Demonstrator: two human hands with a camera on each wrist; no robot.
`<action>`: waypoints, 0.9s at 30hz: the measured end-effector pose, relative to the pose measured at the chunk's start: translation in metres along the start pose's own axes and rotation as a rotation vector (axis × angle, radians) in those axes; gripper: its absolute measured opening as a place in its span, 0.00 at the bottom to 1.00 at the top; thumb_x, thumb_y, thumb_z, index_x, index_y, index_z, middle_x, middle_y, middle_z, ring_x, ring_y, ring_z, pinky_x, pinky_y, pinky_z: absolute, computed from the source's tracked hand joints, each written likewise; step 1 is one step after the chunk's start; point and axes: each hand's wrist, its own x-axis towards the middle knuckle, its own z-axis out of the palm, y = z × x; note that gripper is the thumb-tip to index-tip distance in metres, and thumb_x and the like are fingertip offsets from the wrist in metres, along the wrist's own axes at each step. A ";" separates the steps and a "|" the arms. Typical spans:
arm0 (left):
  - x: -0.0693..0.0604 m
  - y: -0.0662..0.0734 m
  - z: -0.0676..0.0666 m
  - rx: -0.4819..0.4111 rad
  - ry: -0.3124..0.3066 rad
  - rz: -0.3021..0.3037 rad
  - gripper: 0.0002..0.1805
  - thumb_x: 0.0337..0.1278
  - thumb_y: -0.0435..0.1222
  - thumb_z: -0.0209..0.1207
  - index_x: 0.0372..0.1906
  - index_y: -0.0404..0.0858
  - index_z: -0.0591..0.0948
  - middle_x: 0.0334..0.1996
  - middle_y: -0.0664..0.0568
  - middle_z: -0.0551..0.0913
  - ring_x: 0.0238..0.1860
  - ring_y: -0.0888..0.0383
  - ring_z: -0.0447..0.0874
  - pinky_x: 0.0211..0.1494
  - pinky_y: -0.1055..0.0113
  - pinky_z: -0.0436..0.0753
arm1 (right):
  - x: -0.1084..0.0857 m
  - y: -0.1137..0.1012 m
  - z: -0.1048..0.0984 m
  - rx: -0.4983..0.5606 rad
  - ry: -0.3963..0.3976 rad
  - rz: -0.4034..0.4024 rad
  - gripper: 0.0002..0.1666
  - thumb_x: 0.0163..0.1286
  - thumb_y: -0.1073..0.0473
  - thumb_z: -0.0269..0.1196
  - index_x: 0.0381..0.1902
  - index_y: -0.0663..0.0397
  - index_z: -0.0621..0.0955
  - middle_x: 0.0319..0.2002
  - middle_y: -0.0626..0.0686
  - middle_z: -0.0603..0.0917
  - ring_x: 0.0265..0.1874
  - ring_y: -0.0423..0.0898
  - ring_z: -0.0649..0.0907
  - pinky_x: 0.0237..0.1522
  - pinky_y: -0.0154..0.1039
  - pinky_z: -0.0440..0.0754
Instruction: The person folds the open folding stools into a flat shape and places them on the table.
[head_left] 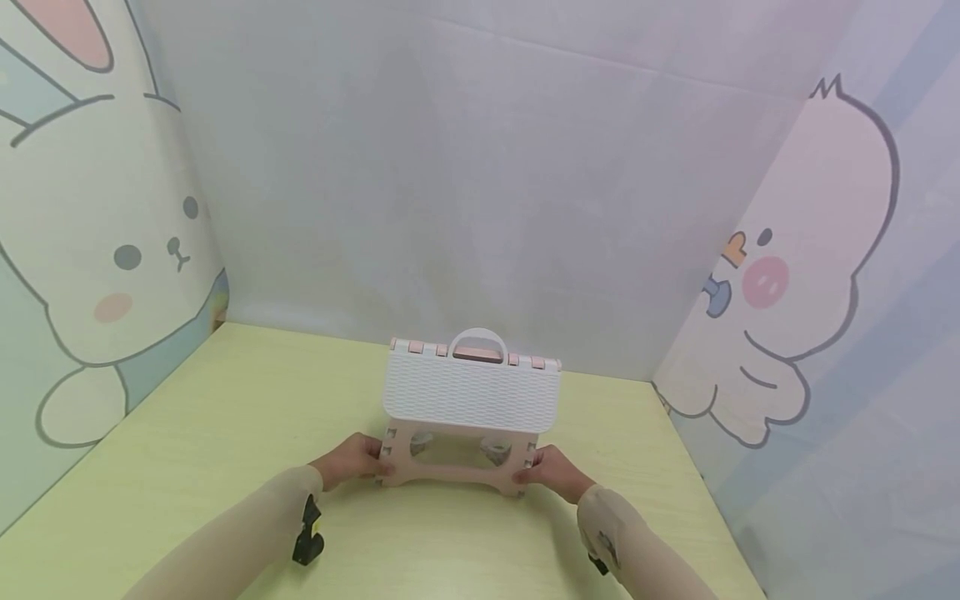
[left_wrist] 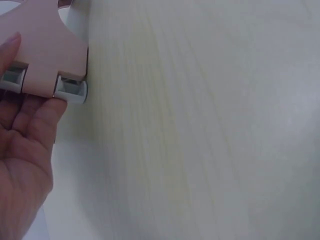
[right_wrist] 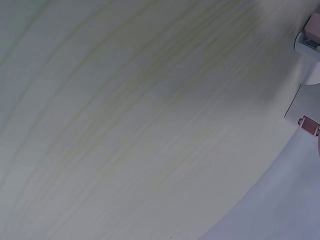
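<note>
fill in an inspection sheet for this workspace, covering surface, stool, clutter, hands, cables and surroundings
Surface: pale table with wood-grain lines
Job's things: stool with white top slanting, pink leg panel below, handle uppermost
Clutter: nothing seen
Hands: left hand grips the leg panel's left edge, right hand its right edge
Cables: nothing seen
Surroundings: pale cloth behind, rabbit picture on the left, chick picture on the right
</note>
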 end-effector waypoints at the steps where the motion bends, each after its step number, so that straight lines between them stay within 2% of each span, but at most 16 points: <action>1: 0.000 0.000 0.000 -0.002 0.001 -0.003 0.12 0.52 0.31 0.65 0.40 0.27 0.83 0.31 0.49 0.84 0.30 0.57 0.72 0.34 0.65 0.74 | 0.000 0.000 0.000 -0.002 0.000 0.001 0.17 0.56 0.66 0.67 0.43 0.70 0.83 0.46 0.61 0.84 0.47 0.52 0.83 0.52 0.52 0.77; 18: 0.001 0.002 0.001 -0.007 0.003 -0.028 0.13 0.52 0.31 0.66 0.41 0.27 0.83 0.36 0.46 0.86 0.33 0.58 0.77 0.41 0.62 0.80 | 0.002 0.003 0.001 -0.033 0.025 -0.002 0.17 0.54 0.64 0.68 0.41 0.69 0.84 0.46 0.60 0.85 0.45 0.45 0.82 0.49 0.47 0.78; 27: 0.001 0.003 0.001 0.005 0.013 -0.043 0.14 0.52 0.32 0.66 0.42 0.27 0.83 0.37 0.45 0.86 0.34 0.57 0.79 0.43 0.59 0.81 | 0.002 0.003 0.001 -0.020 0.029 0.004 0.16 0.54 0.65 0.67 0.40 0.69 0.84 0.46 0.60 0.85 0.46 0.49 0.82 0.51 0.52 0.77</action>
